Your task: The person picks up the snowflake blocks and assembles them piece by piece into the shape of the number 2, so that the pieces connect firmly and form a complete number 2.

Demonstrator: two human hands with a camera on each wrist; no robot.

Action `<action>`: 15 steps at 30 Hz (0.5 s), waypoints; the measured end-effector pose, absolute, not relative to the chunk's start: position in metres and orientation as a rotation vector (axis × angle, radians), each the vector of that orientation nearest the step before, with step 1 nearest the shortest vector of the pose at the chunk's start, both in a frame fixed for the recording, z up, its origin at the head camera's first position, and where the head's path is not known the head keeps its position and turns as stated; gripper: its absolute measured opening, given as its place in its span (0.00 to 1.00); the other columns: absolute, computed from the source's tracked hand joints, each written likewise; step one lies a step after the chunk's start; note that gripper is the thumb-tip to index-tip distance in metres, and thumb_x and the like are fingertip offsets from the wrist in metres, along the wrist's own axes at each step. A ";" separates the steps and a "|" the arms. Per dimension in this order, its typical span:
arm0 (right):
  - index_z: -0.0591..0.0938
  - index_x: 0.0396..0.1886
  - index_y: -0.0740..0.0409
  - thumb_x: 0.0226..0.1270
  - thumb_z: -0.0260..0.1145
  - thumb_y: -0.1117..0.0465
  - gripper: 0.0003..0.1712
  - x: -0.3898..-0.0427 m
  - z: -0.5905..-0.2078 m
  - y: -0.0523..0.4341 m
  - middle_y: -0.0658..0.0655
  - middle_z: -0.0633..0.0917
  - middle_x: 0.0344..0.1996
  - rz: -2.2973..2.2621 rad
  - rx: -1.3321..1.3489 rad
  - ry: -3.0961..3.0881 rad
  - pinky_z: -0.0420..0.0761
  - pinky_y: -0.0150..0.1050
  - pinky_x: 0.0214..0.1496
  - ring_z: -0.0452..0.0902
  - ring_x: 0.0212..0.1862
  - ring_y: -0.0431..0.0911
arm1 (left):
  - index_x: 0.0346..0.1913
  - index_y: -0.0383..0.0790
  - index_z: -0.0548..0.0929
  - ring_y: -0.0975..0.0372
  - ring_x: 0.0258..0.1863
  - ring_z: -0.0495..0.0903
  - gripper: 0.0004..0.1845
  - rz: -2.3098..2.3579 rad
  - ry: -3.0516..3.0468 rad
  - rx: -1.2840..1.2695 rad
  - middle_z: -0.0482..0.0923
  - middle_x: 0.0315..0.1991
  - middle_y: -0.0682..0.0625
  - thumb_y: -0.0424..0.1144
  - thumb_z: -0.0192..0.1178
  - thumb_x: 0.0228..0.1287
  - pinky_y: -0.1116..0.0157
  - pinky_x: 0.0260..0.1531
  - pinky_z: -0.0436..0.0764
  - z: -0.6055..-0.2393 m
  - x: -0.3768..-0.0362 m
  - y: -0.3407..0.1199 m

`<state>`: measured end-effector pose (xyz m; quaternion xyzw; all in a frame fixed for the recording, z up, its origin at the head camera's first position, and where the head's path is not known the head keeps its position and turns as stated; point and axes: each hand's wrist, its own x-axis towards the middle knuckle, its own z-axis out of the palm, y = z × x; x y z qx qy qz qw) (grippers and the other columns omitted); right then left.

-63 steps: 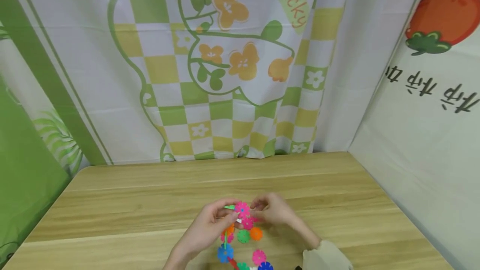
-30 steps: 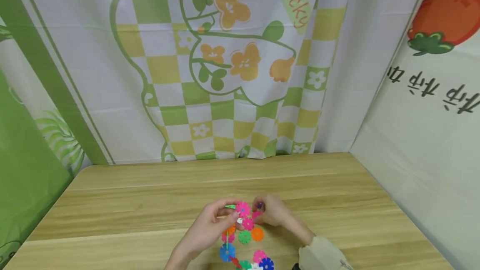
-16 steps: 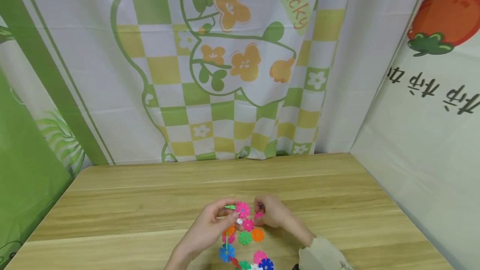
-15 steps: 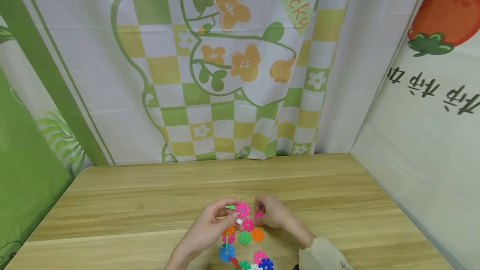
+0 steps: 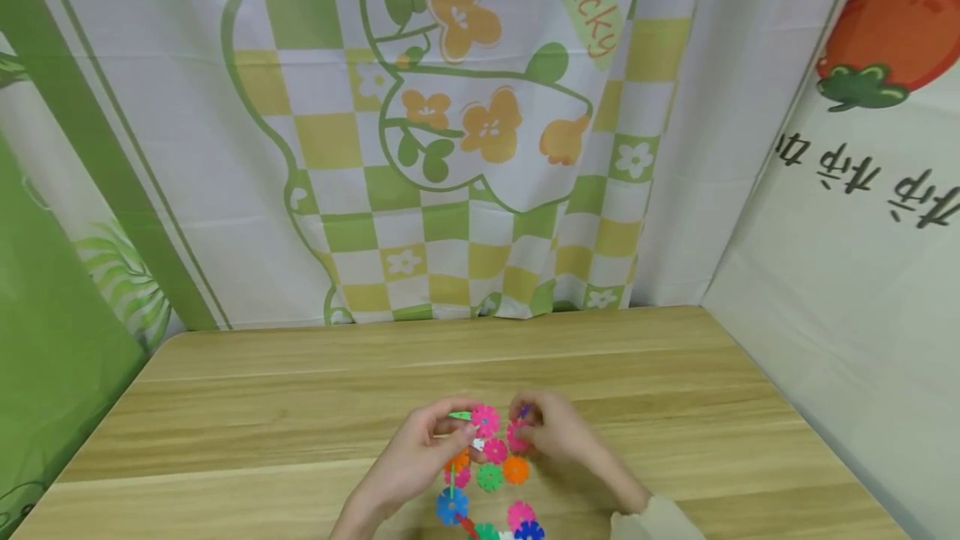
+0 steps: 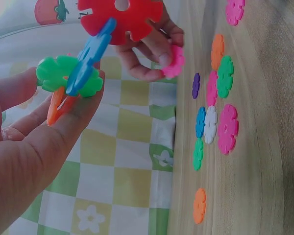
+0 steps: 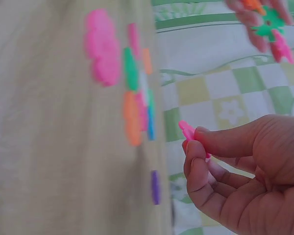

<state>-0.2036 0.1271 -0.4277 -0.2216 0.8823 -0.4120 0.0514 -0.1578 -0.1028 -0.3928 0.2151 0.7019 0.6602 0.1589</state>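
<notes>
My left hand [image 5: 459, 433] grips a small cluster of joined snowflake pieces [image 5: 485, 422] above the wooden table [image 5: 300, 407]. In the left wrist view the cluster [image 6: 68, 76] shows green, blue, red and orange discs against my left hand's fingertips [image 6: 90, 95]. My right hand [image 5: 528, 430] pinches a single pink piece [image 5: 516, 437] just right of the cluster, close to it. The right wrist view shows that pink piece [image 7: 188, 132] between thumb and forefinger of my right hand [image 7: 193, 147], with the cluster [image 7: 269, 22] further off at the top.
Several loose snowflake pieces lie on the table under my hands: orange [image 5: 514, 469], green [image 5: 489, 476], blue [image 5: 451, 507], pink [image 5: 519, 513]. A patterned cloth backdrop [image 5: 465, 132] hangs behind the table, and a white printed sheet [image 5: 847, 232] stands on the right.
My right hand has shifted slightly beside the cluster and shows more of the pink piece; its sleeve has slid lower. The left hand and cluster stay nearly still.
</notes>
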 end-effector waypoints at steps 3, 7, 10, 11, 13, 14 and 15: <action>0.79 0.33 0.62 0.57 0.65 0.75 0.07 -0.204 -0.420 0.129 0.50 0.77 0.21 -1.298 -0.700 2.673 0.74 0.29 0.21 0.72 0.21 0.38 | 0.63 0.31 0.70 0.53 0.39 0.84 0.21 1.875 2.028 0.607 0.82 0.44 0.40 0.36 0.54 0.72 0.67 0.38 0.81 -0.393 -0.158 -0.104; 0.80 0.35 0.63 0.61 0.66 0.72 0.05 -0.203 -0.410 0.130 0.52 0.80 0.21 -1.405 -0.717 2.602 0.77 0.30 0.20 0.76 0.21 0.44 | 0.63 0.31 0.71 0.55 0.38 0.84 0.21 1.863 2.042 0.595 0.83 0.41 0.42 0.37 0.54 0.72 0.67 0.35 0.80 -0.394 -0.159 -0.104; 0.80 0.37 0.63 0.62 0.67 0.70 0.05 -0.201 -0.403 0.129 0.54 0.82 0.23 -1.491 -0.719 2.552 0.76 0.30 0.21 0.78 0.22 0.47 | 0.63 0.29 0.70 0.57 0.37 0.84 0.21 1.874 2.024 0.594 0.84 0.39 0.42 0.36 0.54 0.72 0.67 0.39 0.81 -0.394 -0.160 -0.104; 0.80 0.39 0.64 0.62 0.67 0.69 0.06 -0.200 -0.400 0.129 0.54 0.83 0.23 -1.518 -0.716 2.538 0.76 0.31 0.21 0.78 0.23 0.47 | 0.63 0.28 0.70 0.57 0.36 0.84 0.22 1.878 2.017 0.599 0.84 0.39 0.42 0.36 0.54 0.72 0.66 0.41 0.81 -0.394 -0.160 -0.104; 0.79 0.40 0.65 0.62 0.67 0.68 0.08 -0.198 -0.396 0.128 0.55 0.84 0.26 -1.561 -0.703 2.520 0.77 0.32 0.22 0.79 0.24 0.45 | 0.63 0.28 0.70 0.56 0.37 0.84 0.22 1.879 2.016 0.608 0.84 0.41 0.42 0.36 0.54 0.72 0.65 0.45 0.80 -0.394 -0.160 -0.105; 0.79 0.41 0.65 0.63 0.67 0.67 0.09 -0.198 -0.394 0.127 0.56 0.85 0.27 -1.586 -0.694 2.502 0.78 0.33 0.23 0.79 0.25 0.46 | 0.63 0.28 0.70 0.56 0.37 0.84 0.22 1.871 2.024 0.616 0.84 0.41 0.42 0.36 0.54 0.72 0.64 0.46 0.80 -0.394 -0.161 -0.106; 0.79 0.42 0.65 0.63 0.67 0.67 0.10 -0.197 -0.392 0.127 0.56 0.85 0.28 -1.604 -0.681 2.488 0.79 0.33 0.24 0.80 0.25 0.46 | 0.63 0.29 0.71 0.55 0.37 0.84 0.22 1.862 2.037 0.624 0.83 0.41 0.42 0.37 0.54 0.72 0.63 0.47 0.80 -0.394 -0.161 -0.106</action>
